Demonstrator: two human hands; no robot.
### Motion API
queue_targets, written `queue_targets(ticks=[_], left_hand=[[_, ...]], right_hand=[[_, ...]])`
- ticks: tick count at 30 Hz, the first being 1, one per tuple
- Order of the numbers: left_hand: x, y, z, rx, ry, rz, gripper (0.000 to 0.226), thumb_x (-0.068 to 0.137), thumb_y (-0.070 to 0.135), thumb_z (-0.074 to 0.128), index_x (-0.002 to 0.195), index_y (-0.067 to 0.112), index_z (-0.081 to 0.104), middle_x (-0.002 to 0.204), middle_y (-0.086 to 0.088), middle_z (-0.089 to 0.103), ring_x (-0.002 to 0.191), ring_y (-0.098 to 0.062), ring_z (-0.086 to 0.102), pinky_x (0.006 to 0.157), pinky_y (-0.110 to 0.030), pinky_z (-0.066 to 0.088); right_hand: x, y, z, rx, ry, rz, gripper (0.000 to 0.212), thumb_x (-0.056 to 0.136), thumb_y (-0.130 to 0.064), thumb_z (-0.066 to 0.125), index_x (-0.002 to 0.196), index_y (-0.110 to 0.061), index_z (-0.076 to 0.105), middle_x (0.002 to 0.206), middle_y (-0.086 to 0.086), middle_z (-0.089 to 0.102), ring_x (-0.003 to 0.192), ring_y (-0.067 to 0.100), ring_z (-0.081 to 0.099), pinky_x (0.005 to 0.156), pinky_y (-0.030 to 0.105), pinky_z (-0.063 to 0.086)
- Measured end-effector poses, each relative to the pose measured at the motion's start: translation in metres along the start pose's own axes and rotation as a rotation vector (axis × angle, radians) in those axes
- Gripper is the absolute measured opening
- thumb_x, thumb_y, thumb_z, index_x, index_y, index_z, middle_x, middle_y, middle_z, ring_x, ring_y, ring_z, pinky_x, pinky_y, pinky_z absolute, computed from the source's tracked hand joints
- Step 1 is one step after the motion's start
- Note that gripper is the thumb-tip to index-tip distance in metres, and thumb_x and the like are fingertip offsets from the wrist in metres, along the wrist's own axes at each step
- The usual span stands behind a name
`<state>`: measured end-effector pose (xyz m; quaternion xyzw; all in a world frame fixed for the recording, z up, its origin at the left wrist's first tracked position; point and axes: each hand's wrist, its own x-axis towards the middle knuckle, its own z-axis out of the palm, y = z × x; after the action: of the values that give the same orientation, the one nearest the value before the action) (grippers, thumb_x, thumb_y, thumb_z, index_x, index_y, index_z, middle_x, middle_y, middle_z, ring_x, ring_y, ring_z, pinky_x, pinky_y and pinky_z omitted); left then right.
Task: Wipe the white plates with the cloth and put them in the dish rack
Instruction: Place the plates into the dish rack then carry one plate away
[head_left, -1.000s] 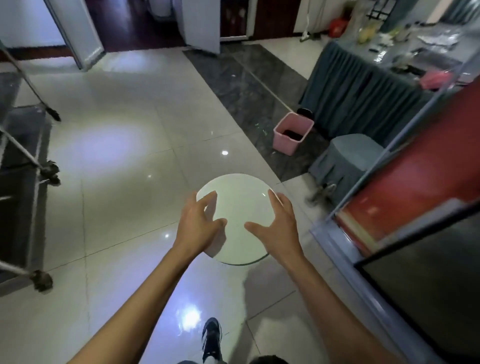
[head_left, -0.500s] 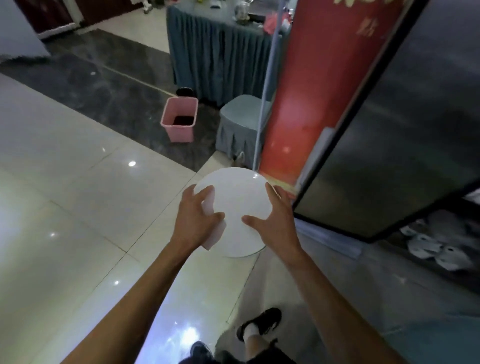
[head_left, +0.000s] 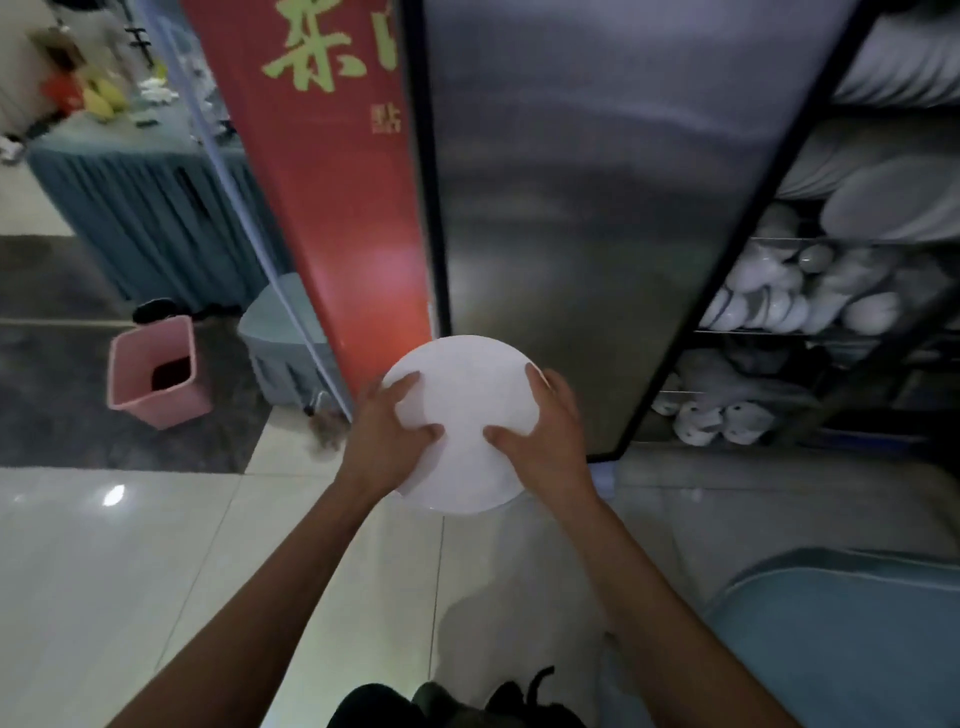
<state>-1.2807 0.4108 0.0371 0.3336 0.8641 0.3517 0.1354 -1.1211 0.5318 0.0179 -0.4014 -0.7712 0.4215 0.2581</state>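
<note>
room: shiny pale tile floor (head_left: 156, 571) with a dark strip further back, a red banner (head_left: 337, 208) with green characters standing next to a tall dark panel (head_left: 571, 208), pink bin (head_left: 156, 379) off to the left, and a skirted counter (head_left: 145, 208) with blurry clutter on top behind that
plate: one white plate (head_left: 465, 415) up in the air in front of the person at about waist height, roughly flat and facing the camera, not touching anything except the hands
left hand: left hand (head_left: 387, 441) grips the left rim, thumb curled over the top face, the other fingers reaching round the far edge; something pale sits under it against the plate, could be the cloth, honestly can't tell
right hand: right hand (head_left: 540, 441) holds the right rim the same way, thumb on top and fingers wrapped round the edge
rack: dish rack (head_left: 810, 322) is ahead and off to the right of the plate, past the dark panel, well apart from it; its wire shelves are full of white crockery, too blurry to count
key relation: rack lies on the right-hand side, so that hand is nearer and my guess is the plate has to travel forward and right; a round plate has no long axis to line up
count: 1 plate in hand, 2 hands on it, 1 rack, 1 bin
also: blue tub (head_left: 841, 639) low on the right, dark shoes at the bottom edge
</note>
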Motion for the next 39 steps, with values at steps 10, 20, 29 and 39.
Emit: queue_targets(ticks=[10, 20, 29, 39], left_hand=[[0.071, 0.098, 0.127, -0.103, -0.271, 0.201, 0.073, 0.077, 0.022, 0.083, 0.142, 0.028, 0.053, 0.151, -0.003, 0.036, 0.134, -0.019, 0.038, 0.096, -0.014, 0.024], [0.167, 0.178, 0.248, -0.2, -0.475, 0.284, 0.073, 0.074, 0.02, 0.085, 0.14, 0.03, 0.054, 0.153, 0.001, 0.029, 0.135, -0.02, 0.039, 0.104, -0.025, 0.034], [0.234, 0.271, 0.333, -0.193, -0.635, 0.472, 0.074, 0.073, 0.017, 0.086, 0.141, 0.024, 0.055, 0.148, 0.0, 0.038, 0.134, -0.018, 0.039, 0.101, -0.022, 0.031], [0.249, 0.376, 0.433, -0.156, -0.748, 0.616, 0.073, 0.075, 0.017, 0.085, 0.141, 0.023, 0.055, 0.152, 0.001, 0.033, 0.134, -0.012, 0.036, 0.106, -0.021, 0.03]], right_hand=[[0.04, 0.073, -0.108, -0.042, 0.26, 0.258, 0.089, 0.078, -0.025, 0.082, 0.154, -0.024, 0.036, 0.16, -0.003, 0.026, 0.144, 0.02, 0.029, 0.117, 0.032, 0.029], [0.117, 0.123, -0.182, -0.069, 0.468, 0.41, 0.072, 0.087, -0.007, 0.066, 0.152, -0.021, 0.041, 0.159, 0.003, 0.031, 0.141, 0.026, 0.036, 0.114, 0.043, 0.039], [0.174, 0.165, -0.249, 0.071, 0.78, 0.553, 0.073, 0.078, -0.01, 0.077, 0.142, -0.032, 0.049, 0.136, -0.01, 0.049, 0.114, 0.01, 0.05, 0.081, 0.022, 0.048], [0.204, 0.232, -0.334, 0.143, 0.935, 0.659, 0.081, 0.08, -0.017, 0.076, 0.147, -0.041, 0.038, 0.145, -0.009, 0.044, 0.122, 0.014, 0.047, 0.095, 0.043, 0.053]])
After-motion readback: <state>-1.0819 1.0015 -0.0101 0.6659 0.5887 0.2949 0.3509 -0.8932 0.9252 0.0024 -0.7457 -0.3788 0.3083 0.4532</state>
